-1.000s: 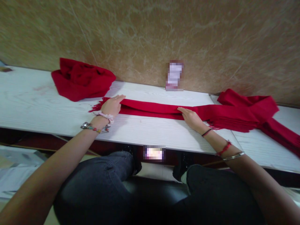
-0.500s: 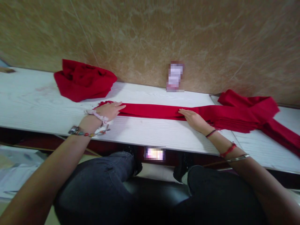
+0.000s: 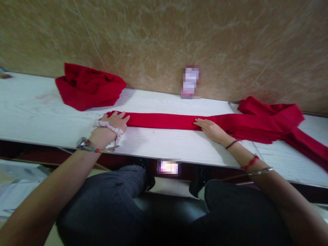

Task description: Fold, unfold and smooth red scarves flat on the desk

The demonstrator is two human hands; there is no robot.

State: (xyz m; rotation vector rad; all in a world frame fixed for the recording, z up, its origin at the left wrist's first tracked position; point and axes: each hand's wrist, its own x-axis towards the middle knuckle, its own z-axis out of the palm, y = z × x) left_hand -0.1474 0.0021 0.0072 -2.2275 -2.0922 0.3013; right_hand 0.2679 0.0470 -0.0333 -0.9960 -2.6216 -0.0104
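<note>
A long red cloth strip (image 3: 161,121) lies flat across the white bench. My left hand (image 3: 115,122) rests on its fringed left end, fingers spread, holding nothing. Farther right, my right hand (image 3: 211,130) lies on the strip with its fingers stretched out over the near edge; it is open too. Beyond my right hand are folded red cloth with a fringe (image 3: 256,128) and a looped red length (image 3: 289,114) that runs off to the right. A crumpled red cloth bundle (image 3: 89,89) sits behind my left hand.
The white bench (image 3: 159,145) runs along a brown marbled wall (image 3: 153,41). A blurred-out phone-like object (image 3: 190,82) leans on the wall. Another blurred bright object (image 3: 169,166) is below the front edge, near my knees. Papers (image 3: 17,188) lie at the lower left.
My left hand has slid left to the strip's fringed end, and its fingers are more spread. The strip's near edge looks flatter. My right hand has hardly moved.
</note>
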